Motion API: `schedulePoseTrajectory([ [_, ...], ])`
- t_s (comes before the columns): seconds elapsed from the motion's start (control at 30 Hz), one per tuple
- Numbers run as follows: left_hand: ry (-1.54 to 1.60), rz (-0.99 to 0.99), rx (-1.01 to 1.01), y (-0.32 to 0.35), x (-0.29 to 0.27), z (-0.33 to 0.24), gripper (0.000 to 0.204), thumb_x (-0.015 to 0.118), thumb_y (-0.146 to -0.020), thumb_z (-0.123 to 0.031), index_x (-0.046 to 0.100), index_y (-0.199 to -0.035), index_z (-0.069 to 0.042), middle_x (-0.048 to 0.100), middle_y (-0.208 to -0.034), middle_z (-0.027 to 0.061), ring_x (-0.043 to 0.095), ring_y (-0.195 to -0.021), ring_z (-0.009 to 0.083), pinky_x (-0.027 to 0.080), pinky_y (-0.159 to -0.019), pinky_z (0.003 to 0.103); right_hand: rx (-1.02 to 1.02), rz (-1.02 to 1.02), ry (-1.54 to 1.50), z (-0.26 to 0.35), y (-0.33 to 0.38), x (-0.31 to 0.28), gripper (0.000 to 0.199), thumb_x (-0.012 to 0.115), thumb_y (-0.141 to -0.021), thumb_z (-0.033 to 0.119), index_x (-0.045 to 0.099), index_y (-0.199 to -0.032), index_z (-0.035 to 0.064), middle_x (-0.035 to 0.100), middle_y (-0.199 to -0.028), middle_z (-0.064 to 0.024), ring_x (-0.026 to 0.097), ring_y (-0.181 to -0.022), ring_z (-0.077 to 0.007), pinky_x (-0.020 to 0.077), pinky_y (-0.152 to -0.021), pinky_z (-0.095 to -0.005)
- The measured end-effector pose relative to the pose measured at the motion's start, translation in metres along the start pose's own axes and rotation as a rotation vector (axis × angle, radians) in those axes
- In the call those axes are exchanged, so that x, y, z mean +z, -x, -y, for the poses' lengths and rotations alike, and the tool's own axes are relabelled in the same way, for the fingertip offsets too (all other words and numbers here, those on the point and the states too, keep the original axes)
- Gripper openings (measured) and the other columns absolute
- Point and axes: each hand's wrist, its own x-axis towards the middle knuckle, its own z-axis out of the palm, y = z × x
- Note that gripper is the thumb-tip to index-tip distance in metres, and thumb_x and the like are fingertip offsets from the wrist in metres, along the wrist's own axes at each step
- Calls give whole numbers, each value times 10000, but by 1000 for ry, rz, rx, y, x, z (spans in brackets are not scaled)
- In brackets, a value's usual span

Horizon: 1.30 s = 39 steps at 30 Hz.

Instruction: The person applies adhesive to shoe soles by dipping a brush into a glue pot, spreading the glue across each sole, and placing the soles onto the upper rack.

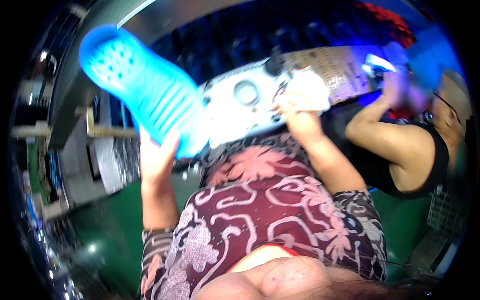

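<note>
My left hand [157, 152] grips the heel end of a bright blue clog-style shoe [142, 87] with round holes in its top, lifted up to the left. My right hand [295, 112] is closed on a white cloth [312, 87], pressed near the edge of a pale grey machine surface [235, 107] with a round opening [246, 92]. Both forearms rise from a dark red patterned garment [260, 200].
Another person in a black sleeveless top [425, 160] leans in at the right, an arm bent upward. A green floor [105, 225] shows at lower left and right. A grey beam [70, 95] and shelving stand at left. A printed sheet [340, 70] lies behind the cloth.
</note>
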Motion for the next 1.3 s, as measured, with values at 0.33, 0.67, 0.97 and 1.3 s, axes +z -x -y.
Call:
schedulePoseTrajectory([
  [0.33,229,940,-303,-134,132,-60,625,650,-731,-180,343,-1230,39,579,-982,147,620,-745,152,509,-514,210,292,-180,-90,21,24,-24,243,566,-877,173,634,-722,0,594,-644,-60,545,-624,-116,418,-579,-261],
  [0.67,702,589,-289,-219,257,-60,414,589,-870,-216,505,-1140,87,631,-919,163,612,-963,291,491,-891,324,395,-277,-195,-10,25,-9,288,523,-916,204,631,-752,-8,592,-656,-44,528,-604,-99,423,-585,-235],
  [0.97,-806,-144,234,-80,-81,57,255,594,-781,-46,605,-1032,-2,608,-1017,116,568,-946,195,438,-838,289,448,-231,-352,-22,21,16,297,491,-933,201,619,-757,-1,577,-678,-28,508,-625,-85,416,-591,-219],
  [1.3,-734,-478,-579,81,-308,170,500,546,-801,-217,469,-1216,51,602,-1016,241,598,-916,326,453,-832,387,515,-30,-341,-18,-6,52,253,527,-916,223,638,-813,20,579,-698,-9,496,-628,-80,419,-585,-231],
])
